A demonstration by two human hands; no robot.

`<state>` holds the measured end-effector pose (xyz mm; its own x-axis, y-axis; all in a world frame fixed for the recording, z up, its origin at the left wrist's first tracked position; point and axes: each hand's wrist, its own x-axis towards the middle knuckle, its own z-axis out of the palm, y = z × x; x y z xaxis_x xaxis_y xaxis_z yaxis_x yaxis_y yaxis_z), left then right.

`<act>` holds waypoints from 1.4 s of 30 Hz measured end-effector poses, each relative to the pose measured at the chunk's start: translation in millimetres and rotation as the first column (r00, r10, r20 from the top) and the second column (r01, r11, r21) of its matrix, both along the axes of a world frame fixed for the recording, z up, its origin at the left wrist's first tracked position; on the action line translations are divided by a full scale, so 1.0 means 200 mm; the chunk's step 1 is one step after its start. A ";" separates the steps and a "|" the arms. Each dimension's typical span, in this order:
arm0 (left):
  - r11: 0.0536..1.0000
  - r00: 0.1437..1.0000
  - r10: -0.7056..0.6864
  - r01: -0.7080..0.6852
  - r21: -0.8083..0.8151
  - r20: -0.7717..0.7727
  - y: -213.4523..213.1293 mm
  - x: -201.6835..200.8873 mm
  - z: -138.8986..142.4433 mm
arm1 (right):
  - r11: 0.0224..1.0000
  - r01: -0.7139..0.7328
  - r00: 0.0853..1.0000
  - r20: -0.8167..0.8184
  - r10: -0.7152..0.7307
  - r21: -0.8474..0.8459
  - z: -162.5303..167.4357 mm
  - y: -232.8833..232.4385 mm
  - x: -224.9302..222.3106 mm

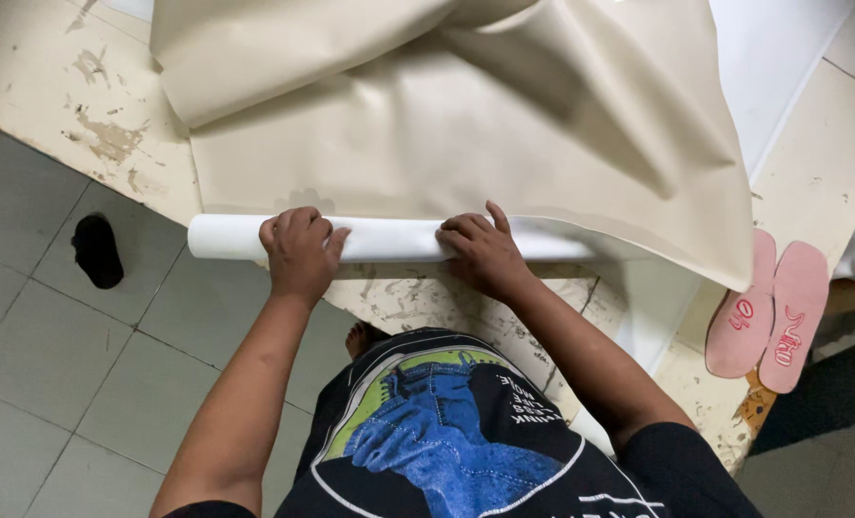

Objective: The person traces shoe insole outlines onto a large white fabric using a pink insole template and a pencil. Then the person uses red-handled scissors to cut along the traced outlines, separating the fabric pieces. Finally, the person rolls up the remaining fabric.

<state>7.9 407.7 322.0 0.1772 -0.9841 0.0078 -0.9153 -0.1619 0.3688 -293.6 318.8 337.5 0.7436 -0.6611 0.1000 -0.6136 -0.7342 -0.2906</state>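
Observation:
A large beige sheet of leather-like material lies spread over a worn, stained table. Its near edge is wound into a white roll that runs along the table's front edge. My left hand is closed over the roll near its left end. My right hand presses on the roll to the right of centre, fingers curled on top. The sheet's far left corner is folded back on itself.
Two pink shoe insoles lie on the table at the right. A white board lies under the sheet at the far right. A black object sits on the grey tiled floor at the left. My bare toes show below the table edge.

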 end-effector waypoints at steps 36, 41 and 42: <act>0.988 0.969 -0.086 0.113 0.107 -0.230 0.36 0.00 0.07 | 0.747 0.664 0.695 -0.344 -0.632 -0.033 0.17 -0.20 -1.49; 0.990 0.990 -0.139 0.139 0.008 -0.038 0.41 -0.06 0.08 | 0.916 0.399 0.914 -0.087 -0.395 0.033 0.16 -0.13 -1.31; 0.984 0.985 -0.171 0.171 -0.041 0.004 0.43 -0.07 0.08 | 0.922 0.327 0.942 0.010 -0.336 0.209 0.15 -0.09 -1.22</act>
<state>-6.6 493.0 338.8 0.0063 -0.9988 0.0490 -0.9283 0.0124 0.3715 -536.7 301.1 366.8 0.4765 -0.8786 -0.0329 -0.7946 -0.4143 -0.4437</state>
